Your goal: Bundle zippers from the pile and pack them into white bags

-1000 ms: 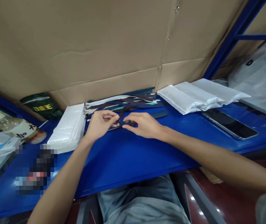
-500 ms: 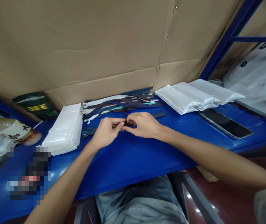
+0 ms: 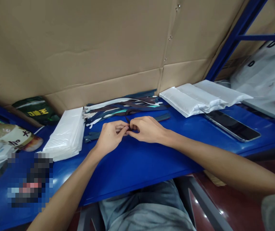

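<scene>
Over the blue table (image 3: 132, 163), my left hand (image 3: 110, 134) and my right hand (image 3: 147, 128) meet with fingertips together. Both are pinched on a dark brown zipper (image 3: 128, 119), whose end sticks up past the fingers; the rest of it is hidden by them. Just behind the hands lies a loose pile of zippers (image 3: 125, 104) in navy, brown, white and teal. One navy zipper (image 3: 93, 136) rests left of my left hand, and another dark strip (image 3: 163, 117) lies behind my right wrist.
At left stand a stack of white plastic packets (image 3: 65, 134), a dark green pouch (image 3: 37, 110), a bottle (image 3: 17, 136) and a blurred-out object (image 3: 31, 179). On the right are white packets (image 3: 190, 99) and a phone (image 3: 234, 125). A cardboard wall (image 3: 99, 45) closes the back.
My hands stay together on the brown zipper, with only a slight shift of the fingers. The whole view has moved slightly.
</scene>
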Demonstrator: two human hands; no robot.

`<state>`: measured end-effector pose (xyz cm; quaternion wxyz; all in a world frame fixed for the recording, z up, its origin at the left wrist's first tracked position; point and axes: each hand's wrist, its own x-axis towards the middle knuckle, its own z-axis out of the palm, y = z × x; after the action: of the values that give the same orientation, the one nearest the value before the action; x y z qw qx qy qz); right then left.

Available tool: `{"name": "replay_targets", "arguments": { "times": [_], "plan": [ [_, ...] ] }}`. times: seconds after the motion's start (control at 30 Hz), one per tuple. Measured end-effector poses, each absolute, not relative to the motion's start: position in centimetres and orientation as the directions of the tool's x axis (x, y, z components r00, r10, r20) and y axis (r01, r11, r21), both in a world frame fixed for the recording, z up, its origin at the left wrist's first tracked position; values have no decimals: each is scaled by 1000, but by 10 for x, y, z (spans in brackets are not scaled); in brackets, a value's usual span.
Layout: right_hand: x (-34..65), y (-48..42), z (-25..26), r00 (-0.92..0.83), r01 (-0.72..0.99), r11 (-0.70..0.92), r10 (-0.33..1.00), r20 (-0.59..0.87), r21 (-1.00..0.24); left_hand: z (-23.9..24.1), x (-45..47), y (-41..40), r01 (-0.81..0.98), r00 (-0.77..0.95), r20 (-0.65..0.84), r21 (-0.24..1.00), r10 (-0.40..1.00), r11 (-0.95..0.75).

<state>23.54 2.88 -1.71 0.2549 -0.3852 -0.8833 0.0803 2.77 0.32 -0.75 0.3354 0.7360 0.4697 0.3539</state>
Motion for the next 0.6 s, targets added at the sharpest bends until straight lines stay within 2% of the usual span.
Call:
{"name": "replay_targets", "arguments": {
  "times": [0.23,0.4,0.5,0.6],
  "plan": [
    [239,31,-17,-623,589,723,690,368,-359,-12,28,3,481,311,223,801,924,-356],
    [239,36,-22,-569,471,649,741,356,-598,-9,29,1,531,304,258,753,917,-388],
    [239,39,-25,-545,347,574,767,338,-742,-6,28,0,493,308,253,782,917,-382],
    [241,40,-25,-572,260,524,760,308,-811,-6,24,2,447,292,235,823,927,-349]
  ]
}}
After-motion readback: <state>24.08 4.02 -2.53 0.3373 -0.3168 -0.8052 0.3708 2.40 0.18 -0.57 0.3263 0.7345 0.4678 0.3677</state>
